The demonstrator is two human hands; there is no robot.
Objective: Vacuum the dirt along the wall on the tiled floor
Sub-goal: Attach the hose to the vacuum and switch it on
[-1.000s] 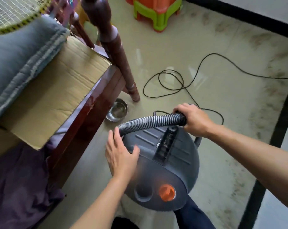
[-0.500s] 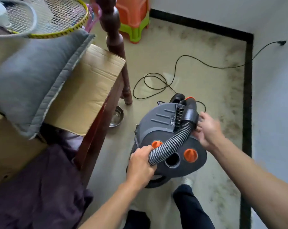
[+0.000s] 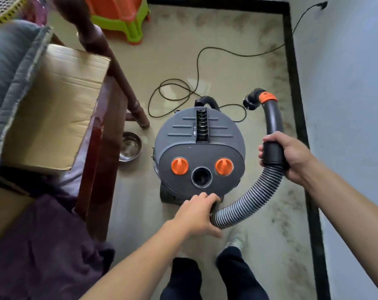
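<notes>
Tiled floor (image 3: 227, 68), one vacuum (image 3: 199, 148), two orange knobs (image 3: 179, 166) (image 3: 224, 166), one hose (image 3: 248, 202) within curled fingers (image 3: 205, 197) of left hand (image 3: 196, 215) and right hand (image 3: 292, 156)

We are not seeing the near end of the hose (image 3: 248, 203), as the left hand (image 3: 196, 213) is covering it. The far edge is cutting off the orange stool (image 3: 118, 9), and the plug (image 3: 321, 4) on the wall (image 3: 346, 105) is showing too small.
</notes>
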